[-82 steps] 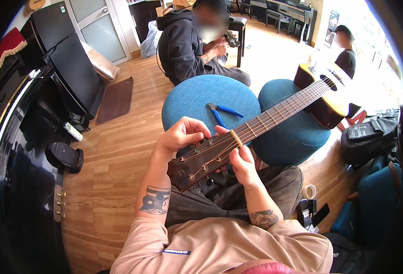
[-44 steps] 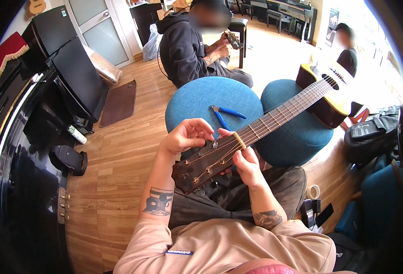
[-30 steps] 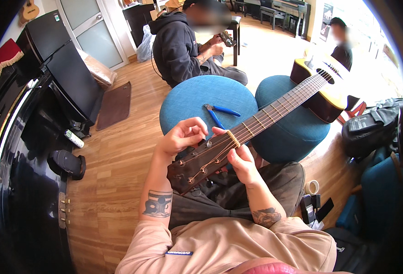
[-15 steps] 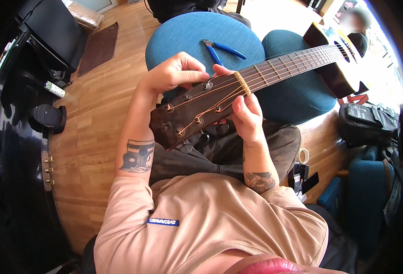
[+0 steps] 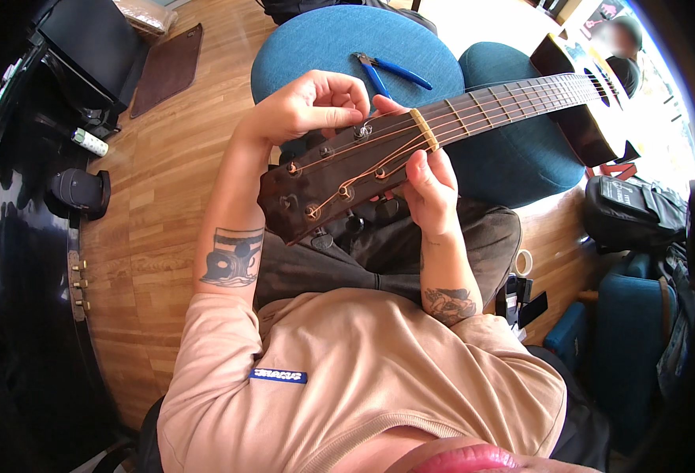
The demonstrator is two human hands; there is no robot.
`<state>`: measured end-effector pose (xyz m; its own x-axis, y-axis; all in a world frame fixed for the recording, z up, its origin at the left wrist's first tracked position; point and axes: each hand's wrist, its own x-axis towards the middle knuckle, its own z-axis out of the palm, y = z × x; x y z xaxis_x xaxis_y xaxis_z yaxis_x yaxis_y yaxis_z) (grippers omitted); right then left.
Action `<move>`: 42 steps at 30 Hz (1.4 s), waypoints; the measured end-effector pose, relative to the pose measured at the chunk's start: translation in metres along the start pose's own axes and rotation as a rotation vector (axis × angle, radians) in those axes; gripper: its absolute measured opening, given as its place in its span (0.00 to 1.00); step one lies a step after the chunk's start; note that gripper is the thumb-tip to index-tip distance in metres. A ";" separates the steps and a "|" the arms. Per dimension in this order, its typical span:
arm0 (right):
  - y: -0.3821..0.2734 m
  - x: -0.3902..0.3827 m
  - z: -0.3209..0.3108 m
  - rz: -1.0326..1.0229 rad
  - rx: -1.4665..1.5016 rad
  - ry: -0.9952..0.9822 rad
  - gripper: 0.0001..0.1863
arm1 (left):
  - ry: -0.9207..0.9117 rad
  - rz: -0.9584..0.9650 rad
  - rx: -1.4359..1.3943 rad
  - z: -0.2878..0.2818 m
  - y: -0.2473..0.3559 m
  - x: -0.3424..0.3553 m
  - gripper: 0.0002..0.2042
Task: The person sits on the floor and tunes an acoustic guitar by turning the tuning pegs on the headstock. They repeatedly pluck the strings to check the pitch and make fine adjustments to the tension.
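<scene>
An acoustic guitar's dark headstock [image 5: 316, 185] points toward me at a slant, with bronze-coloured strings wound on its tuning posts. My right hand [image 5: 432, 193] wraps round the neck just by the pale nut [image 5: 424, 130], thumb on the near side and fingertips showing on the far side. Curled at the headstock's far edge, my left hand [image 5: 316, 106] has its thumb and fingers bent together beside a tuning post [image 5: 363, 131] with a small tangle of thin string on it. What those fingertips pinch is too small to tell. Several tuning pegs [image 5: 321, 239] stick out along the near edge.
Blue-handled cutters [image 5: 398, 71] lie on a round blue stool [image 5: 300, 59]. The guitar body [image 5: 599, 138] is at the far right, beside a second blue stool [image 5: 513, 169]. A black bag [image 5: 627, 206] and tape roll [image 5: 524, 262] are at right; a black piano [image 5: 28, 292] stands left.
The headstock and both hands sit slightly higher in view. My left fingers have lifted and curled a little away from the tuning post. My right hand keeps its hold on the neck.
</scene>
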<state>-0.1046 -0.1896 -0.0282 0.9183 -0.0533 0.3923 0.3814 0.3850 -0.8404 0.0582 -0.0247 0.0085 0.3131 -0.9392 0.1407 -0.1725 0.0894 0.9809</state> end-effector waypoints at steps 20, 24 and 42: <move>-0.002 0.000 -0.002 0.006 -0.005 -0.038 0.42 | 0.017 0.086 -0.119 -0.001 -0.007 -0.003 0.11; 0.001 0.000 -0.006 0.012 -0.024 -0.055 0.43 | -0.047 0.211 -0.188 -0.010 -0.018 -0.005 0.12; -0.002 0.000 -0.004 -0.013 0.005 -0.078 0.39 | -0.054 -0.099 -0.111 -0.015 -0.010 -0.002 0.11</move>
<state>-0.1047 -0.1935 -0.0280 0.9020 0.0133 0.4315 0.3928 0.3894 -0.8331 0.0733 -0.0185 0.0003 0.2725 -0.9614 0.0385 -0.0386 0.0291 0.9988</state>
